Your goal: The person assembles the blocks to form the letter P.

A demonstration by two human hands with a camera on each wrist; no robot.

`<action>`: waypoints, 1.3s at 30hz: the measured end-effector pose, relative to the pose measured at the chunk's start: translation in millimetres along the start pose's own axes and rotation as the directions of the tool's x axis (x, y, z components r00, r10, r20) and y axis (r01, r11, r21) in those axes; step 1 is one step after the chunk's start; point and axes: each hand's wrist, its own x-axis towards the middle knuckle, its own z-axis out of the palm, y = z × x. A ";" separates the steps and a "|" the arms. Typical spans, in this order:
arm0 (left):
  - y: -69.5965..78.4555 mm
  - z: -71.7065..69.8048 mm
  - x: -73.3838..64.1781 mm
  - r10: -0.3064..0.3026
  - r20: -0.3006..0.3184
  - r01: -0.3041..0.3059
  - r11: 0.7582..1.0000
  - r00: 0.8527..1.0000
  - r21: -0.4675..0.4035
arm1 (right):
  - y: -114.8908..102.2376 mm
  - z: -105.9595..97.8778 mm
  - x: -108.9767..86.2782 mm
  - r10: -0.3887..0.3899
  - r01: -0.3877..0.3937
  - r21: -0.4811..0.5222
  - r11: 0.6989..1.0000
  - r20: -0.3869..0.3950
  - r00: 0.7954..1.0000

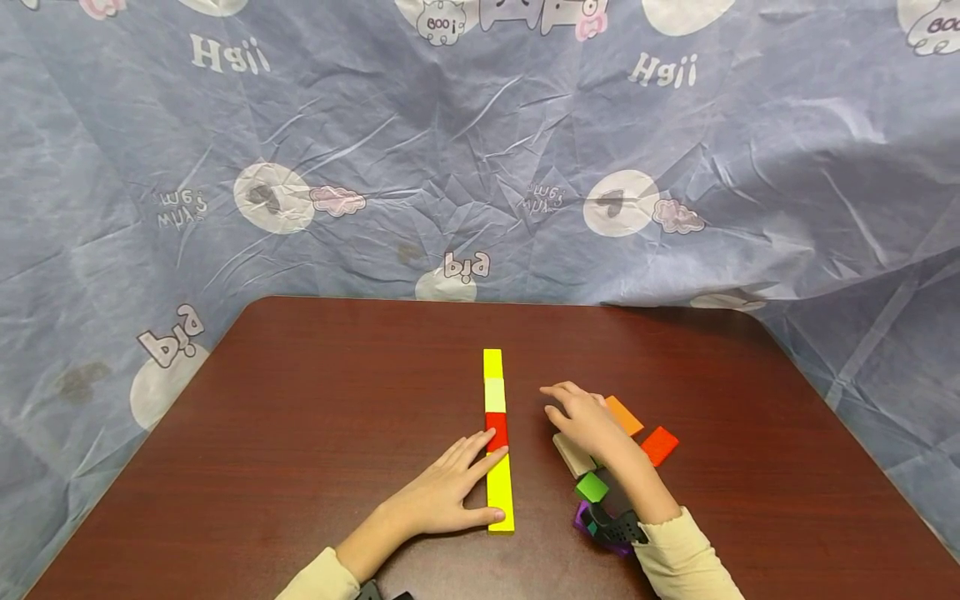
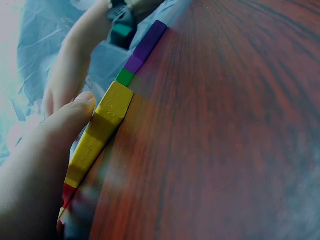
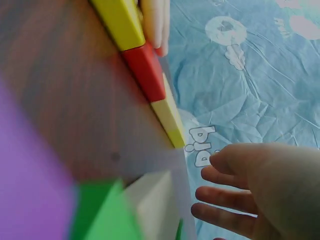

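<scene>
A straight row of blocks runs away from the near side of the table: a long yellow block, a red block, a pale yellow block and another yellow block at the far end. Along the row's left side lies my left hand, its fingertips on the red block and its thumb at the near part of the long yellow one. My right hand hovers over loose blocks to the right, fingers extended and holding nothing. In the right wrist view, its fingers are spread apart.
Beneath and around the right arm lie a beige block, a green block, a purple block, an orange block and a red-orange block. A patterned grey-blue cloth hangs behind the brown table.
</scene>
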 end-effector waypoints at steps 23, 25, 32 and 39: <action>-0.3 -1.0 0.0 0.008 -0.016 -0.008 1.000 1.000 0.004 | 8.7 -1.3 -20.3 -0.068 0.063 -0.121 0.991 -0.033 0.997; -0.4 -0.1 0.3 0.013 -0.020 -0.013 1.000 1.000 0.006 | 7.0 0.0 -20.0 -0.090 0.089 -0.105 0.991 -0.006 0.996; -1.4 2.2 1.1 0.021 -0.020 -0.020 1.000 1.000 0.023 | 7.2 -4.1 -21.4 -0.006 0.003 -0.086 0.996 -0.030 1.000; -1.5 1.3 0.3 0.011 -0.010 -0.011 1.000 1.000 0.010 | 0.9 4.6 -18.4 -0.040 0.043 -0.058 0.997 0.052 0.998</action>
